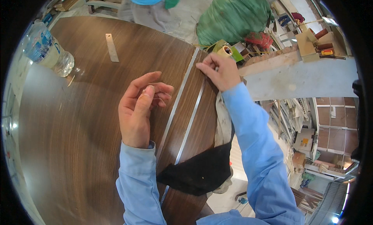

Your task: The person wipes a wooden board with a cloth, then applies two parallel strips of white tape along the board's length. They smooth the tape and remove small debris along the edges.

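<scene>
A brown wood-grain panel (85, 120) fills the left and middle of the view. Two thin silvery strips (179, 96) run along it near its right side. Over the panel, left of the strips, hovers my left hand (140, 108), palm turned inward and fingers loosely bent and apart. My right hand (220, 71) is at the panel's far right edge, thumb and forefinger pinched together. What that pinch holds, if anything, is too small to make out. A black cloth (200, 170) drapes over the near right edge, with pale fabric (223, 124) beside it.
On the panel lie a flat metal blade (111, 48) and, at the far left, a clear plastic bottle (48, 52) with a blue label. Past the far edge sit a large green sack (235, 19) and a yellow tape roll (225, 51). Stacked scrap strips (289, 112) stand to the right.
</scene>
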Available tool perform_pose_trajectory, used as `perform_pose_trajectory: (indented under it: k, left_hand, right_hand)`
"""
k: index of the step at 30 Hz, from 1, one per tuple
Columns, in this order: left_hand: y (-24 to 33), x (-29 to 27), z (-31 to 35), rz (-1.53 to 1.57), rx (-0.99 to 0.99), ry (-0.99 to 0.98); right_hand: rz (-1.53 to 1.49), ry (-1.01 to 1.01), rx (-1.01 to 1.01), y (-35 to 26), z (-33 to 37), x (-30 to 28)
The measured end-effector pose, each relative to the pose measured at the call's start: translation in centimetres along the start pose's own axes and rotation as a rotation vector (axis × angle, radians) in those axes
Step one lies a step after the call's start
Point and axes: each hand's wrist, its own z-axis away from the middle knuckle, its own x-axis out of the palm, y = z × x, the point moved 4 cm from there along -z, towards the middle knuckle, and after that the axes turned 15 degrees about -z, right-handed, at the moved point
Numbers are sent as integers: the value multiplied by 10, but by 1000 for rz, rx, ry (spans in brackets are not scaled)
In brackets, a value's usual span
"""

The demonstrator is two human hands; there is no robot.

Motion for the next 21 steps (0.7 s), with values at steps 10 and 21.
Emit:
perform_pose_trajectory:
  k: [10,21]
  left_hand:
    - [-2,3,-1,25,-49,10]
    - [4,1,1,-1,-16,8]
  right_hand:
    - [57,-113,-9,32,-44,0]
    - [-257,-243,286,20,-38,-3]
